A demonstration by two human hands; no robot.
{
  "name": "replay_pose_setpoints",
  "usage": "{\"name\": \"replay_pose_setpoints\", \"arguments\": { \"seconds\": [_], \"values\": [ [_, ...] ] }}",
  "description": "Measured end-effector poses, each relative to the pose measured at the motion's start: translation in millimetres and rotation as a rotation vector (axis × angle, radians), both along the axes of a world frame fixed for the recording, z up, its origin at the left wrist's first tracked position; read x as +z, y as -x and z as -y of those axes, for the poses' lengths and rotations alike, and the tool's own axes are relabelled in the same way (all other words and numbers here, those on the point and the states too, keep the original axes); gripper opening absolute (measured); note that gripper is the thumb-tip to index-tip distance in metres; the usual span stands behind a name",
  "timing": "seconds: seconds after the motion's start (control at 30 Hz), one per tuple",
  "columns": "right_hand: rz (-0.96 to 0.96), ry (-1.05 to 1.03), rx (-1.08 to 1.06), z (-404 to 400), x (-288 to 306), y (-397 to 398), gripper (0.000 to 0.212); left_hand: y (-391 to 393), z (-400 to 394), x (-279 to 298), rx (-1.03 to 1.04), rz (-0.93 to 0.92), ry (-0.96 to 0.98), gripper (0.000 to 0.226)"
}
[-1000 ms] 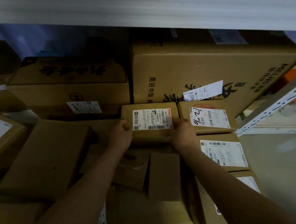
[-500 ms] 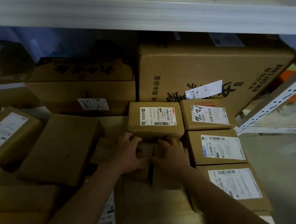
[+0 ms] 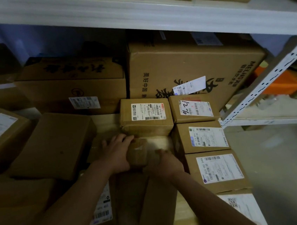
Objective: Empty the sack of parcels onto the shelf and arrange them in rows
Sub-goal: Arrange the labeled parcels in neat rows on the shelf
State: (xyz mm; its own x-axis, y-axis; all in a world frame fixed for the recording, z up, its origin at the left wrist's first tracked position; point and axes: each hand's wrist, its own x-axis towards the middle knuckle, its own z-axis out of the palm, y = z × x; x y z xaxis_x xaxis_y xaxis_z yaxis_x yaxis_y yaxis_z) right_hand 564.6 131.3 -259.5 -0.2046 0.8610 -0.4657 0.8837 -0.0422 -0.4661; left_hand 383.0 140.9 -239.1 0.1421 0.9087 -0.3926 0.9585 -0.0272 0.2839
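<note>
Both hands on a small brown box [image 3: 137,154]: left hand [image 3: 116,155] clasping its left side, right hand [image 3: 164,161] gripping its blurred right end. Just in front of a labelled parcel [image 3: 145,116] on the shelf [image 3: 106,123]; column of labelled parcels [image 3: 204,136] to the right.

We reached both bare forearms forward and inward. Our left hand [image 3: 118,155] lay palm down, fingers spread and curled at the tips. Our right hand [image 3: 164,161], blurred, was cupped with fingers bent, close beside the left.
</note>
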Motion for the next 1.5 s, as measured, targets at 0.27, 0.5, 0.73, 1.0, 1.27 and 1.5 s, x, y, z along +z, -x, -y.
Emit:
{"name": "replay_pose_setpoints", "arguments": {
  "seconds": [0.27, 0.5, 0.73, 1.0, 1.27, 1.5],
  "values": [
    [-0.86, 0.171, -0.408, -20.7, 43.0, -11.4, 0.071, -4.1, -13.5, 49.2, 0.25, 0.559, 0.11, 0.075],
    [-0.679, 0.319, -0.673, -31.0, 57.8, -19.3, 0.037, 18.0, 3.7, 57.2, 0.68, 0.918, 0.088, 0.053],
    [-0.616, 0.42, -0.821, -27.5, 64.8, -20.0, 0.059, 27.4, 15.9, 45.7, 0.595, 0.882, 0.289, 0.088],
    [-0.317, 0.148, -0.644, -28.6, 47.9, -24.9, 0.061, 4.9, 8.4, 27.8, 0.755, 0.96, 0.262, 0.014],
    [-0.034, -0.033, -0.42, -31.3, 28.1, -20.0, 0.042, -21.3, -2.2, -5.2, 0.946, 0.906, 0.152, 0.033],
    [0.09, -0.138, -0.268, -32.4, 27.5, -18.7, 0.041, -30.3, 1.0, -4.0, 0.957, 0.894, 0.091, 0.031]
  ]
}}
